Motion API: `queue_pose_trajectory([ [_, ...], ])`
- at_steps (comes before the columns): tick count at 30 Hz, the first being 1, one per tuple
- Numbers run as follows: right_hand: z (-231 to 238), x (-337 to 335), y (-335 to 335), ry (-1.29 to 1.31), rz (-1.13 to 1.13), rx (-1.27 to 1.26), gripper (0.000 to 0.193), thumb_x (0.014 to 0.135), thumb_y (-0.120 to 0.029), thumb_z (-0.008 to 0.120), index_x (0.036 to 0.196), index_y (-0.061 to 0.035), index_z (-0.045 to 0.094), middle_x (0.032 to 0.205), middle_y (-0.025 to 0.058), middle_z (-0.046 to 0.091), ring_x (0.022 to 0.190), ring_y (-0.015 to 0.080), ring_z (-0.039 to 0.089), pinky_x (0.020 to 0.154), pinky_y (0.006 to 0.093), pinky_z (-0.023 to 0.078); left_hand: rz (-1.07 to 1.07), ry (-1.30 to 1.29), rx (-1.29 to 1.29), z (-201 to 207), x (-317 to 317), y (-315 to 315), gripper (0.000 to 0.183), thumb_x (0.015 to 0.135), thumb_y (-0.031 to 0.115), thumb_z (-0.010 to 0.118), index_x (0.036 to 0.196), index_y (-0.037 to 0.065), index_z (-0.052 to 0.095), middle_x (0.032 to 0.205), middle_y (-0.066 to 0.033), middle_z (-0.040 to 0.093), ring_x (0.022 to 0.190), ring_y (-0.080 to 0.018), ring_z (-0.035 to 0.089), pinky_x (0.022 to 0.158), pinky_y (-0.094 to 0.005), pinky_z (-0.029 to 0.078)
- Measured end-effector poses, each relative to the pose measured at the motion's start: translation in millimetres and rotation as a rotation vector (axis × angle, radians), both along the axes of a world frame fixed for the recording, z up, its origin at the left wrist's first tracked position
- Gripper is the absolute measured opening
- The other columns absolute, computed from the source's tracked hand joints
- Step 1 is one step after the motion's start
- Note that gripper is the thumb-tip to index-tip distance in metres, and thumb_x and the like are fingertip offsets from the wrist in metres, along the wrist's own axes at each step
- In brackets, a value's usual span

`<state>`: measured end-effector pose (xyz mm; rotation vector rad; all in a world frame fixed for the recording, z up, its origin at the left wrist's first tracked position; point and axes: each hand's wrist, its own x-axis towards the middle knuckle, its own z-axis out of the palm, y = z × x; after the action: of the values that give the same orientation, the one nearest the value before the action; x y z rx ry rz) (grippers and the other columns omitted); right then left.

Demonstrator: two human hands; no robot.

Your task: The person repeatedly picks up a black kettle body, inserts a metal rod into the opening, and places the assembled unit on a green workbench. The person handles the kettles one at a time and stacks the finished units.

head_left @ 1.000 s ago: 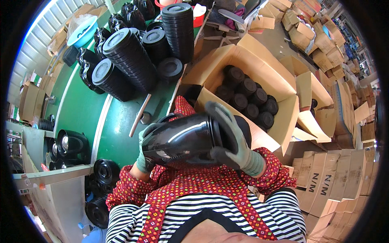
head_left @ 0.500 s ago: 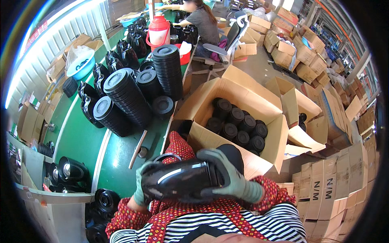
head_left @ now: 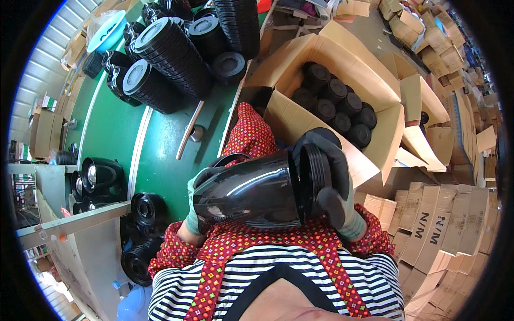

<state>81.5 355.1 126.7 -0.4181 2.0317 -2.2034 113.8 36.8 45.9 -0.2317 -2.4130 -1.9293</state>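
A glossy black jug-like body (head_left: 249, 190) lies on its side in front of my chest, with a curved handle (head_left: 231, 159) on its upper side. My gloved left hand (head_left: 196, 199) is closed around its left end. At the wide right end, a round black ribbed piece (head_left: 313, 174) is in my gloved right hand (head_left: 340, 174), the fingers wrapped over its rim. A narrow gap shows between this piece and the body along part of the edge. My right thumb is slightly blurred. Both gloves have dark palms and grey-green cuffs.
On the green table (head_left: 160, 160) stand stacks of black ribbed lids (head_left: 174, 59) and a metal bar (head_left: 190, 130) beside a small metal cup (head_left: 197, 133). An open carton (head_left: 286, 115) at right holds several black round pieces. Flat cartons (head_left: 428, 219) stand lower right; a light-blue basin (head_left: 110, 33) sits far left.
The view has tilted downward. My right hand has shifted right along the body's end, and the ribbed piece now shows more clearly, slightly apart from the body. My left hand keeps its grip.
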Motion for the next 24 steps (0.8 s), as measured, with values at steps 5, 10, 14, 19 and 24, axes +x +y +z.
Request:
queue_pose_trajectory([
  [5, 2.4, -33.0, 3.0, 0.302, 0.095, 0.316, 0.081, 0.095, -0.047, 0.070, 0.153, 0.0041, 0.048, 0.158, 0.0249, 0.046, 0.149, 0.0369, 0.042, 0.122, 0.0454, 0.030, 0.016, 0.028, 0.076, -13.6, -12.8, 7.9, 0.063, 0.071, 0.019, 0.093, 0.125, -0.004, 0.067, 0.131, -0.0168, 0.070, 0.114, -0.0250, 0.070, 0.100, -0.0369, 0.056],
  [10, -3.8, -46.3, -1.5, 0.463, 0.111, 0.295, 0.084, 0.092, -0.052, 0.072, 0.152, 0.0029, 0.051, 0.157, 0.0258, 0.048, 0.146, 0.0400, 0.046, 0.120, 0.0479, 0.033, 0.079, -0.132, 0.263, -56.1, -13.6, -4.1, 0.069, 0.073, 0.022, 0.094, 0.130, -0.005, 0.065, 0.125, -0.0161, 0.072, 0.108, -0.0243, 0.073, 0.095, -0.0359, 0.059],
  [14, 0.4, -56.4, -2.1, 0.511, 0.098, 0.318, 0.083, 0.092, -0.053, 0.072, 0.151, 0.0025, 0.052, 0.155, 0.0262, 0.049, 0.144, 0.0412, 0.048, 0.119, 0.0488, 0.036, 0.049, 0.137, 0.042, -53.2, -28.0, 1.8, 0.071, 0.075, 0.025, 0.094, 0.133, -0.005, 0.064, 0.123, -0.0164, 0.073, 0.106, -0.0267, 0.074, 0.093, -0.0362, 0.060],
  [19, 4.9, -63.6, -6.3, 0.487, 0.118, 0.342, 0.083, 0.092, -0.054, 0.072, 0.150, 0.0024, 0.053, 0.154, 0.0261, 0.050, 0.143, 0.0415, 0.049, 0.118, 0.0486, 0.037, 0.062, 0.026, 0.420, -43.1, -36.4, 12.1, 0.065, 0.074, 0.021, 0.093, 0.127, -0.006, 0.067, 0.122, -0.0165, 0.073, 0.104, -0.0269, 0.075, 0.093, -0.0357, 0.060],
  [24, -0.2, -63.7, -7.8, 0.565, 0.125, 0.323, 0.081, 0.093, -0.052, 0.071, 0.151, 0.0027, 0.052, 0.152, 0.0262, 0.050, 0.143, 0.0418, 0.048, 0.118, 0.0482, 0.037, -0.005, 0.217, 0.037, -29.7, -42.9, 5.9, 0.056, 0.079, 0.015, 0.088, 0.126, -0.007, 0.067, 0.126, -0.0175, 0.071, 0.107, -0.0266, 0.074, 0.095, -0.0376, 0.060],
])
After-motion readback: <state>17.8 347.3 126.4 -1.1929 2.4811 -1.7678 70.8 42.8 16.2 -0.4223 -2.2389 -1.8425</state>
